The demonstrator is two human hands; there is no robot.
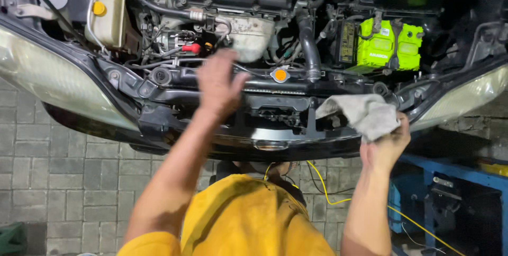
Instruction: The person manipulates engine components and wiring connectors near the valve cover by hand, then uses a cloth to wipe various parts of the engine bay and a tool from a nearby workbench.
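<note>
Hands: two, both bare, reaching from yellow sleeves over the front of an open engine bay (pixel 254 39).
Left hand (pixel 218 84): fingers spread apart, gripping nothing, hovering over the black radiator support (pixel 275 89).
Right hand (pixel 385 147): fingers clamped on one grey rag (pixel 365 116), which bunches just above the knuckles and lies against the front edge of the car.
Caps: two yellow-orange ones, a radiator cap (pixel 280 74) just right of the left hand, and a reservoir cap (pixel 99 8) well up and left of it.
Containers: one whitish reservoir (pixel 108 7), contents cannot be told.
Battery: one, bright green (pixel 389 44), above the right hand.
Headlights: two, one outside each hand.
Cable: one yellow cable (pixel 323 187) on the paved floor between the forearms.
</note>
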